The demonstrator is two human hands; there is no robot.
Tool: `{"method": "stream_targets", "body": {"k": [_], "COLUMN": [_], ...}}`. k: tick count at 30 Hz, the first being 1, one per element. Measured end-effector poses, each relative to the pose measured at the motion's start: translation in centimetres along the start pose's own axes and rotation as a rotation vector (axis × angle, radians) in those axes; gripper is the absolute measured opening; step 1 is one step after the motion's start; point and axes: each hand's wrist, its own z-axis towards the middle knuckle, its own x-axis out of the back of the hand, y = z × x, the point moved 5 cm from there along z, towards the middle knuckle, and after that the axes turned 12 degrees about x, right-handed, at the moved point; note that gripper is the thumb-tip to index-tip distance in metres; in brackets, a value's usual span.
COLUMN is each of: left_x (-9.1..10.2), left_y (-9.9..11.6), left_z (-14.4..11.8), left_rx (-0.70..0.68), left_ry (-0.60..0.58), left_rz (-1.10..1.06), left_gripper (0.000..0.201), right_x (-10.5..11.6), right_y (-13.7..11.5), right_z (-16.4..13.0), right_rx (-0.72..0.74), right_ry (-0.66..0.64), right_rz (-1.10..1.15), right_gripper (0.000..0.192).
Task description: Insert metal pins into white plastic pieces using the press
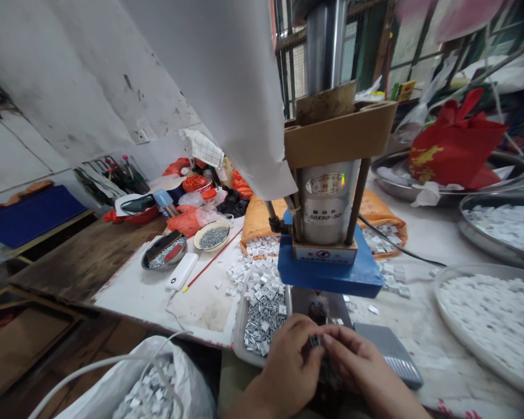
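Taking the meeting fingertips as the clock's centre, with 12 pointing away from the person, the left hand and right hand are together, thumbs and forefingers closed around one small dark part. The part sits at the centre itself, just on the person's side of the press, mostly covered by fingers, so I cannot tell its exact shape.

The step in hand looks like fine two-handed fitting or turning of the part. The next move, I judge, calls for a steady pinch and well-matched fingertips, as a piece this small could easily slip.

At 12 o'clock, the press's blue block overhangs the dark plate, so headroom there is low. At 10, close beside the left hand, the tray of metal pins and white clips reaches the near edge of the surface; its rim limits leftward travel. At 3, the grey case lies just beside the right hand, with the round tray of white pieces farther out. Room sideways is therefore tight; back towards 6, it seems easier
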Motion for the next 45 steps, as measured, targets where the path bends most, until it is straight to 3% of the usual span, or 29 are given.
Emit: {"method": "stream_targets", "body": {"k": [4, 12, 16, 19, 23, 26, 28, 31, 37, 45], "left_x": [0.5, 0.7, 1.9, 3.4, 4.0, 3.2, 2.7, 2.3, 2.4, 2.2], "left_y": [0.1, 1.5, 1.6, 1.1, 0.0, -0.8, -1.5, -2.1, -1.5, -2.1], "left_z": [0.0, 0.5, 1.6, 2.6, 2.9, 2.2, 1.6, 1.0, 0.7, 0.5], "left_rx": [-0.038, -0.170, -0.174, -0.106, -0.024, -0.023, -0.014, 0.021, 0.026, 0.067], "left_ry": [0.045, -0.026, 0.057, 0.195, 0.275, 0.238, 0.219, 0.225, 0.236, 0.226], "left_rz": [0.009, 0.099, 0.033, -0.060, -0.110, -0.112, -0.115, -0.111, -0.104, -0.128], "left_gripper": [0.039, 0.031, 0.020, 0.016, 0.013, 0.012, 0.012, 0.012, 0.012, 0.012], "right_x": [0.0, -0.1, 1.0, 3.3, 8.3, 12.4, 13.8, 13.5, 10.3, 10.9], "right_y": [-0.1, -1.8, -3.1, -4.4, -5.5, -4.9, -4.2, -3.2, -2.6, -2.0], "right_z": [0.0, -0.3, 0.0, 1.0, 2.9, 4.1, 4.8, 6.1, 8.7, 7.2], "right_rx": [0.009, 0.039, 0.109, 0.267, 0.470, 0.432, 0.409, 0.417, 0.495, 0.484], "right_ry": [-0.009, -0.038, 0.026, 0.138, 0.286, 0.371, 0.372, 0.294, 0.107, 0.048], "right_rz": [-0.012, -0.064, -0.182, -0.339, -0.802, -0.929, -0.984, -1.056, -1.141, -1.135], "right_gripper": [0.051, 0.045, 0.043, 0.042, 0.033, 0.031, 0.029, 0.026, 0.028, 0.021]}}
